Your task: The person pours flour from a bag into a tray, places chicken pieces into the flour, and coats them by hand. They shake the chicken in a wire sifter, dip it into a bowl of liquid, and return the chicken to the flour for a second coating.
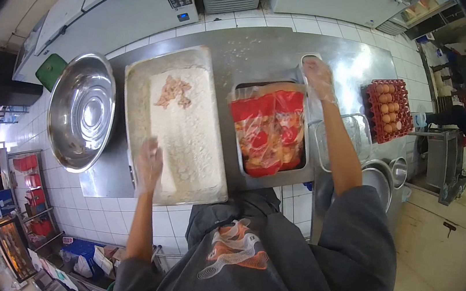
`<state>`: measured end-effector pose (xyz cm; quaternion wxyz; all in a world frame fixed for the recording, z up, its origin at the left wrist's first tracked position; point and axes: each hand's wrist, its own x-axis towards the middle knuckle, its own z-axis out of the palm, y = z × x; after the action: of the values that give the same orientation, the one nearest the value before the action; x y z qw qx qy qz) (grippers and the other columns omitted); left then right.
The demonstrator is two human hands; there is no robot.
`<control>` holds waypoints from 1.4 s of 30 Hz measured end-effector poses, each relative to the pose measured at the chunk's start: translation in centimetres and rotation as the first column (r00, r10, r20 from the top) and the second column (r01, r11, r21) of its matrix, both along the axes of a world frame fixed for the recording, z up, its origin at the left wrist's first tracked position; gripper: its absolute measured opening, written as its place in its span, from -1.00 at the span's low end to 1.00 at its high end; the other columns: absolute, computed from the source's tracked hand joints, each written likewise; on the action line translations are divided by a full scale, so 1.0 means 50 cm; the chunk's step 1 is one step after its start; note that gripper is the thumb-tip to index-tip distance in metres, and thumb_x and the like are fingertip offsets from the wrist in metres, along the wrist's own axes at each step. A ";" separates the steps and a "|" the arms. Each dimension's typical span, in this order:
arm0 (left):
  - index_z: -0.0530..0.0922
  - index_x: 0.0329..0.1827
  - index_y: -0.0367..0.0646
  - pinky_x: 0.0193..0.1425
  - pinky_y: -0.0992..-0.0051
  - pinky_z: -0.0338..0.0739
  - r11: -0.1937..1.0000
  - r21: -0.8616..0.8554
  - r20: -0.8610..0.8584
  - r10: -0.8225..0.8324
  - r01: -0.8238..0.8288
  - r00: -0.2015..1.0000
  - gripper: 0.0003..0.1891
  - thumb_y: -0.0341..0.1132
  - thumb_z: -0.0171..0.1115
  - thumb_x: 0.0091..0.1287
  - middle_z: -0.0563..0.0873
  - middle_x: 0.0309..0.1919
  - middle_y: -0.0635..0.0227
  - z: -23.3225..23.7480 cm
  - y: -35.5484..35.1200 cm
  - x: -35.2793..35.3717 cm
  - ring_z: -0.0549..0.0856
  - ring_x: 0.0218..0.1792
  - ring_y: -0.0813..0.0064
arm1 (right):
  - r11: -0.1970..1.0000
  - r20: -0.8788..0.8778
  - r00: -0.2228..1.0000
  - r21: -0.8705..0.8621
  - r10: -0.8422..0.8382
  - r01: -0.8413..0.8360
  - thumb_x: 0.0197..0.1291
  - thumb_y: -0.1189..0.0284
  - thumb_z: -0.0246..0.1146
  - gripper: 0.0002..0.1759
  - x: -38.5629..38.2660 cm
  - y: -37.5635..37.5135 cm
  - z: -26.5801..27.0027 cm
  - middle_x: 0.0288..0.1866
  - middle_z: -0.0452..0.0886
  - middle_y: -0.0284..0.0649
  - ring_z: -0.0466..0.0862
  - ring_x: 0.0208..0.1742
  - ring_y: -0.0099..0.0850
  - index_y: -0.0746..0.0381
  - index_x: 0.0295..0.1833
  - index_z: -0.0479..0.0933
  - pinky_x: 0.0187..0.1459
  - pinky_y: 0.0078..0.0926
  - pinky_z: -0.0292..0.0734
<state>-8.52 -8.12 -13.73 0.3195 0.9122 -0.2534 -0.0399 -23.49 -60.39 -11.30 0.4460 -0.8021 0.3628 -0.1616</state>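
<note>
My left hand [150, 165], in a clear plastic glove, hovers over the left side of a large tray [216, 143] of white flour [188, 131]. Its fingers look loosely apart, with nothing visible in them. A small heap of pinkish raw meat pieces [174, 92] lies on the flour near the far end. My right hand [318, 77], also gloved, reaches to a small metal container [312, 57] at the back; its fingers are blurred. Between my arms, a metal pan [306, 154] holds red-printed clear plastic bags [270, 129] over reddish food.
A large steel bowl [83, 112] stands left of the flour tray, beside a green lid [51, 72]. Right of the pan are a clear plastic container [346, 133], red egg trays [401, 111] with several brown eggs, and metal bowls [398, 170]. Crumbs dot the steel table [257, 46].
</note>
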 end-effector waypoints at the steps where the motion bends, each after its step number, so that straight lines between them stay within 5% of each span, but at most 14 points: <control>1: 0.61 0.08 -0.15 -0.09 0.35 0.68 0.996 -0.013 -0.085 0.086 -0.088 0.993 -0.75 -0.39 0.25 0.36 0.74 -0.08 0.11 0.005 0.004 -0.052 0.76 -0.14 0.21 | 0.963 -0.285 0.956 -0.268 -0.065 -0.014 0.17 0.35 0.31 -0.61 -0.022 -0.047 -0.008 -0.16 0.71 0.03 0.73 -0.07 -0.22 0.42 0.00 0.59 0.06 -0.32 0.60; 4: 0.65 -0.01 -0.19 -0.12 0.35 0.67 0.975 0.045 -0.071 0.219 -0.217 0.973 -0.82 -0.45 0.25 0.35 0.75 -0.14 0.12 -0.042 0.010 -0.168 0.75 -0.17 0.21 | 0.660 -0.605 0.742 -0.436 0.288 -0.612 0.13 0.52 0.22 -0.71 -0.044 -0.200 -0.195 -0.04 0.68 0.17 0.72 0.02 -0.06 0.35 -0.01 0.61 0.04 -0.19 0.62; 7: 0.66 -0.11 -0.22 -0.20 0.35 0.64 0.982 0.062 0.044 0.177 -0.180 0.983 -0.86 -0.52 0.25 0.31 0.75 -0.21 0.13 -0.046 -0.013 -0.225 0.74 -0.22 0.23 | 0.316 -0.721 0.592 -0.503 0.360 -0.804 0.18 0.49 0.18 -0.74 -0.048 -0.226 -0.240 -0.03 0.69 0.11 0.72 0.04 -0.12 0.29 -0.02 0.61 0.05 -0.19 0.63; 10: 0.64 -0.17 -0.22 -0.26 0.35 0.60 0.987 0.056 0.143 0.140 -0.149 0.980 -0.87 -0.58 0.26 0.25 0.74 -0.27 0.15 -0.044 -0.042 -0.236 0.73 -0.28 0.26 | 0.458 -0.796 0.514 -0.345 0.319 -0.819 0.24 0.48 0.12 -0.73 -0.029 -0.235 -0.265 0.03 0.67 0.10 0.70 0.08 -0.13 0.28 0.01 0.60 0.08 -0.22 0.62; 13: 0.63 -0.21 -0.20 -0.28 0.35 0.58 0.979 0.053 0.205 0.182 -0.196 0.962 -0.85 -0.62 0.27 0.22 0.73 -0.29 0.17 -0.047 -0.051 -0.245 0.72 -0.31 0.26 | 0.559 -0.647 0.703 -0.481 0.294 -0.676 0.27 0.51 0.09 -0.72 -0.033 -0.211 -0.267 0.04 0.67 0.09 0.69 0.10 -0.15 0.32 0.03 0.59 0.11 -0.26 0.60; 16: 0.63 -0.21 -0.18 -0.28 0.35 0.59 0.982 0.073 0.268 0.148 -0.173 0.952 -0.84 -0.62 0.27 0.21 0.73 -0.29 0.19 -0.057 -0.050 -0.239 0.72 -0.32 0.24 | 0.459 -0.538 0.768 -0.616 0.348 -0.640 0.20 0.59 0.09 -0.67 -0.039 -0.243 -0.353 0.02 0.63 0.14 0.68 0.04 -0.10 0.39 0.08 0.51 0.08 -0.25 0.59; 19: 0.62 -0.21 -0.16 -0.27 0.35 0.59 0.980 0.093 0.302 0.142 -0.177 0.943 -0.84 -0.62 0.27 0.22 0.73 -0.30 0.19 -0.061 -0.047 -0.235 0.72 -0.31 0.22 | 0.531 -0.492 0.769 -0.557 0.408 -0.638 0.29 0.52 0.04 -0.76 -0.042 -0.254 -0.374 -0.07 0.68 0.04 0.69 -0.02 -0.09 0.31 -0.03 0.58 0.10 -0.23 0.58; 22: 0.61 -0.21 -0.14 -0.27 0.34 0.60 0.972 0.117 0.288 0.162 -0.202 0.944 -0.84 -0.60 0.28 0.22 0.73 -0.31 0.19 -0.067 -0.040 -0.241 0.72 -0.31 0.21 | 0.372 -0.643 0.649 -0.532 0.407 -0.760 0.25 0.43 0.11 -0.77 -0.026 -0.279 -0.336 -0.09 0.69 0.02 0.70 -0.07 -0.08 0.28 -0.09 0.60 0.06 -0.20 0.59; 25: 0.61 -0.20 -0.13 -0.29 0.33 0.61 0.965 0.143 0.263 0.177 -0.219 0.949 -0.86 -0.57 0.28 0.23 0.72 -0.31 0.20 -0.070 -0.036 -0.242 0.73 -0.32 0.22 | 0.603 -0.667 0.570 -0.222 0.480 -0.766 0.11 0.39 0.23 -0.81 0.009 -0.311 -0.280 -0.25 0.69 -0.05 0.68 -0.19 -0.04 0.25 -0.20 0.58 -0.09 -0.18 0.60; 26: 0.61 -0.20 -0.13 -0.30 0.33 0.61 0.971 0.125 0.293 0.158 -0.201 0.943 -0.86 -0.56 0.28 0.24 0.72 -0.31 0.20 -0.074 -0.033 -0.236 0.73 -0.33 0.22 | 0.526 -0.666 0.515 -0.211 0.539 -0.824 0.04 0.35 0.31 -0.74 0.020 -0.353 -0.319 -0.28 0.70 -0.14 0.68 -0.27 -0.12 0.24 -0.15 0.60 -0.18 -0.22 0.60; 29: 0.61 -0.20 -0.13 -0.34 0.35 0.61 0.973 0.106 0.278 0.170 -0.206 0.946 -0.87 -0.56 0.28 0.25 0.72 -0.30 0.20 -0.079 -0.031 -0.236 0.73 -0.33 0.23 | 0.776 -0.320 0.802 -0.239 0.505 -0.584 0.00 0.39 0.37 -0.69 -0.022 -0.304 -0.148 -0.34 0.69 -0.24 0.68 -0.33 -0.33 0.28 -0.12 0.60 -0.28 -0.37 0.59; 32: 0.61 -0.19 -0.13 -0.35 0.36 0.61 0.971 0.091 0.249 0.193 -0.221 0.949 -0.86 -0.56 0.27 0.26 0.72 -0.29 0.20 -0.075 -0.032 -0.237 0.74 -0.32 0.23 | 0.813 -0.376 0.731 0.126 0.569 -0.568 0.01 0.45 0.38 -0.70 -0.010 -0.324 -0.055 -0.35 0.65 -0.33 0.63 -0.38 -0.53 0.29 -0.11 0.59 -0.37 -0.54 0.55; 36: 0.61 -0.17 -0.13 -0.32 0.37 0.63 0.968 0.075 0.213 0.220 -0.241 0.952 -0.86 -0.55 0.27 0.26 0.72 -0.26 0.19 -0.069 -0.033 -0.239 0.74 -0.29 0.23 | 0.829 -0.295 0.777 0.257 0.556 -0.496 0.01 0.48 0.39 -0.77 -0.012 -0.322 0.029 -0.38 0.59 -0.38 0.54 -0.43 -0.61 0.25 -0.17 0.59 -0.43 -0.67 0.46; 42: 0.62 -0.18 -0.13 -0.28 0.35 0.62 0.968 0.037 0.206 0.237 -0.249 0.950 -0.86 -0.57 0.26 0.26 0.73 -0.24 0.18 -0.077 -0.023 -0.237 0.74 -0.26 0.22 | 0.746 -0.115 0.774 0.385 0.623 -0.544 0.04 0.54 0.40 -0.69 0.027 -0.260 0.165 -0.21 0.66 -0.30 0.73 -0.18 -0.48 0.26 -0.06 0.54 -0.20 -0.63 0.63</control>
<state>-20.39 -9.29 -17.58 0.2662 0.9454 -0.1686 0.0835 -22.16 -73.38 -3.06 0.5552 -0.8021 0.1637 0.1467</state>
